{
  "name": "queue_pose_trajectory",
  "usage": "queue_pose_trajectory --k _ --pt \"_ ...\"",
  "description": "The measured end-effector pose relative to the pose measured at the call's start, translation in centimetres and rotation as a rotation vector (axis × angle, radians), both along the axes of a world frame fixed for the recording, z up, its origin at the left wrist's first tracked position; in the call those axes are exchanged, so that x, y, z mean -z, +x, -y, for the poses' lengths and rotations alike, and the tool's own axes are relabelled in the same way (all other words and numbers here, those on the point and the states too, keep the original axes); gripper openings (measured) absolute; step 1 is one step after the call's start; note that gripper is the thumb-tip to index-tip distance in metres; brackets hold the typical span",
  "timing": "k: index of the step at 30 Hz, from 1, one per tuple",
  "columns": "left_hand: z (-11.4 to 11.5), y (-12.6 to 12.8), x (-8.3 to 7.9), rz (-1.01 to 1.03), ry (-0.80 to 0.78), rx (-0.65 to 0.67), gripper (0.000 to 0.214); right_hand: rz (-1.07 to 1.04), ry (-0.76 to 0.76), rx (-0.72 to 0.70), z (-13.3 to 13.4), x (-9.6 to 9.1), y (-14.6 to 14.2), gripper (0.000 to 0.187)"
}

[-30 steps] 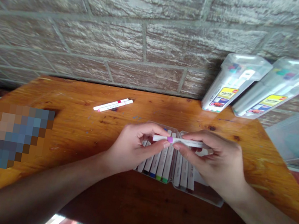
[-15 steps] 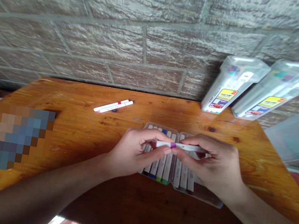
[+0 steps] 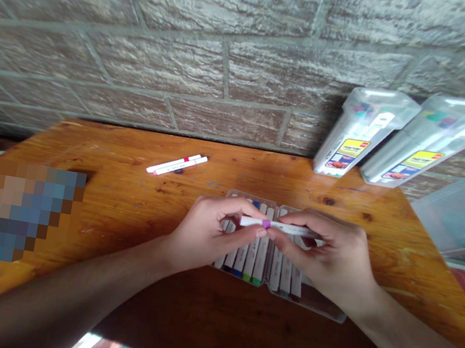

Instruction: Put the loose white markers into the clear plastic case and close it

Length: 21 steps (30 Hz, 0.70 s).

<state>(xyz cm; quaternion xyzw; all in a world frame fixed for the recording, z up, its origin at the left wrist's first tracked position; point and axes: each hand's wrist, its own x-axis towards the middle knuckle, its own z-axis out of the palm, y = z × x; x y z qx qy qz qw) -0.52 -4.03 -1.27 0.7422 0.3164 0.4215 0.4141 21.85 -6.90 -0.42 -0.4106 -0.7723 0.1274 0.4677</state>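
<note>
Head view shows me both hands over the wooden table (image 3: 97, 205), meeting at one white marker (image 3: 290, 229) with a purple band (image 3: 267, 224). This marker is a little off the middle of the picture, toward four o'clock, and it lies level, along the line from nine to three. The left hand (image 3: 209, 229) is closed on it, thumb and finger pinching at the band from the nine o'clock side. The right hand (image 3: 336, 248) also pinches it, just at three o'clock from the band, and its fingers hide the far end. Taking the marker as my clock centre, I see under it a clear open case (image 3: 325, 311), partly covered by the hands. Its left half contains a row of markers (image 3: 251, 260), some with blue or green ends; in its right half I can see three pale ones (image 3: 286, 272). Between nine and ten o'clock, two loose markers (image 3: 180, 166) lie side by side on the table. Between one and two o'clock stand two tall clear cases (image 3: 345, 151) with yellow labels, near the stone wall (image 3: 165, 68).
</note>
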Motion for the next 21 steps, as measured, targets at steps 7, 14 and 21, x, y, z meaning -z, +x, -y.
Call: queue_pose_trajectory --k 7,14,21 --pt "-0.28 0.06 -0.17 0.049 -0.021 0.009 0.011 0.005 -0.007 0.001 -0.02 0.13 0.21 0.009" --pt "-0.63 -0.30 0.03 0.057 -0.074 -0.008 0.015 -0.012 -0.077 0.000 -0.04 0.18 0.48 0.006" --pt "-0.98 -0.38 -0.07 0.076 -0.090 -0.008 0.016 -0.025 -0.101 0.014 -0.09 0.07 0.66 0.008"
